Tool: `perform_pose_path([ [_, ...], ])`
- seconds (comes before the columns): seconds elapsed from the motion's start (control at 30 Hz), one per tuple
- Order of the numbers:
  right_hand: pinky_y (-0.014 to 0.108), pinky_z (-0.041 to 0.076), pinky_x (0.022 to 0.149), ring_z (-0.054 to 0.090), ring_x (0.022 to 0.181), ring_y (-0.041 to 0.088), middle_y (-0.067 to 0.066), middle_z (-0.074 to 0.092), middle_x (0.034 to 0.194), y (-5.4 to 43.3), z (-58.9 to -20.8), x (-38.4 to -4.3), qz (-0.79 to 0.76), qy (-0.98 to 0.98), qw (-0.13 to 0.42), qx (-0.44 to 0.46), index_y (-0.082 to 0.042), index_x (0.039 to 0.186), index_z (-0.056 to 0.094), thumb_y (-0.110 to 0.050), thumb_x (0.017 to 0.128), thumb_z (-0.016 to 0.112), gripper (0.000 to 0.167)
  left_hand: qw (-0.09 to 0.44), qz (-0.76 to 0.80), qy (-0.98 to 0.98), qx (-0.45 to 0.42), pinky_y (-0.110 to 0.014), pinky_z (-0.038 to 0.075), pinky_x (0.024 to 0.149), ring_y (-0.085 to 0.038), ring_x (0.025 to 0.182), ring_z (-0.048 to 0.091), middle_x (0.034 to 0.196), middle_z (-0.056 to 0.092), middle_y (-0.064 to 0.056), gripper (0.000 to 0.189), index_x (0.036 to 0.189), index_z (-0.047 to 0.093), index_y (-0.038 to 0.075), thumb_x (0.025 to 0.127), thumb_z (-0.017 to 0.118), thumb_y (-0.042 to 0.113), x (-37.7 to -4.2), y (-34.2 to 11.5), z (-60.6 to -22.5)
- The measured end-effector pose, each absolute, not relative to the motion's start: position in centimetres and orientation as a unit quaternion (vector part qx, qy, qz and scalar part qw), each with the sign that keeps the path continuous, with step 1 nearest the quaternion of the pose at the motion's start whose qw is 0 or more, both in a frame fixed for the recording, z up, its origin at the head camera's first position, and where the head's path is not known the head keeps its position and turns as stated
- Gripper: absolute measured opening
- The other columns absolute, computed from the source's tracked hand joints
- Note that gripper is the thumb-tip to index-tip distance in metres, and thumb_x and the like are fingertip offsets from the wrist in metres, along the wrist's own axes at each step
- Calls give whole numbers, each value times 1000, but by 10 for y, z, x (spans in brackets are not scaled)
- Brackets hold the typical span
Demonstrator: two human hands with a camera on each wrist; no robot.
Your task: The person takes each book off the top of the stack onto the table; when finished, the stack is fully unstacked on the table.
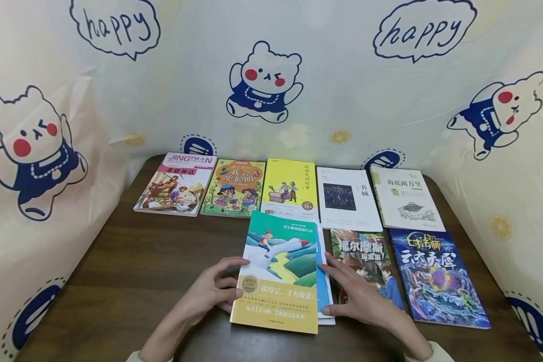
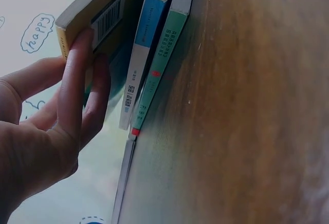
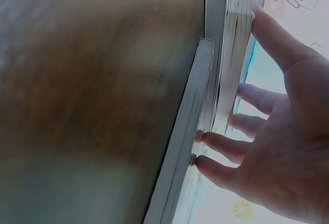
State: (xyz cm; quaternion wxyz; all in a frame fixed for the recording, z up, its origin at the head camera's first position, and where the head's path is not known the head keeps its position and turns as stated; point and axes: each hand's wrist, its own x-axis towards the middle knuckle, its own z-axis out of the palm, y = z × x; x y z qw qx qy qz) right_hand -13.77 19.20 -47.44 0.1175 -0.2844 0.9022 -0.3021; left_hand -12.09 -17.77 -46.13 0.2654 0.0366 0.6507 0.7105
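My left hand (image 1: 212, 289) pinches the left edge of a green and gold children's book (image 1: 280, 266) with a goose on its cover. That book is tilted above a small stack, as the left wrist view shows. Under it lie a blue and white book (image 2: 140, 49) and a green-spined book (image 2: 163, 54). My right hand (image 1: 359, 296) touches the stack's right edge with extended fingers. In the right wrist view, its lower fingertips (image 3: 199, 135) rest on a neighbouring book. Much of the stack's covers is hidden by the goose book.
Along the table's back edge lies a row of several books, among them a yellow book (image 1: 291, 188) and a white book (image 1: 350, 196). A detective-style comic book (image 1: 366, 261) and a blue fantasy book (image 1: 441, 281) lie right of the stack. A bear-print curtain (image 1: 326, 125) surrounds the wooden table (image 1: 131, 271).
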Motion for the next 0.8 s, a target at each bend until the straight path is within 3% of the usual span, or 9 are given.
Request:
perform_pose_path([
  [0.23, 64, 38, 95, 28, 140, 39, 7, 19, 159, 191, -473, -138, -296, 901, 116, -295, -18, 150, 34, -52, 81, 71, 85, 283, 720, 633, 30, -42, 57, 63, -34, 91, 67, 110, 64, -25, 66, 145, 39, 9, 86, 70, 6, -121, -180, -463],
  [0.47, 68, 35, 94, 27, 138, 43, 11, 20, 159, 193, -473, -139, -290, 899, 108, -308, -17, 150, 35, -53, 83, 68, 84, 316, 737, 596, 44, -40, 57, 63, -37, 94, 67, 117, 61, -27, 68, 147, 36, 8, 87, 69, 4, -122, -175, -466],
  [0.67, 68, 35, 93, 27, 138, 44, 11, 19, 159, 194, -475, -139, -291, 901, 108, -301, -18, 150, 35, -55, 82, 68, 84, 311, 747, 585, 56, -38, 57, 62, -38, 95, 67, 120, 60, -29, 72, 151, 31, 9, 89, 67, 3, -119, -174, -463],
  [0.8, 71, 31, 95, 23, 141, 43, 11, 22, 158, 194, -476, -138, -296, 906, 128, -275, -24, 151, 34, -56, 82, 69, 84, 286, 744, 600, 69, -40, 57, 62, -38, 98, 66, 134, 47, -31, 70, 150, 33, 9, 89, 66, 4, -117, -178, -457],
])
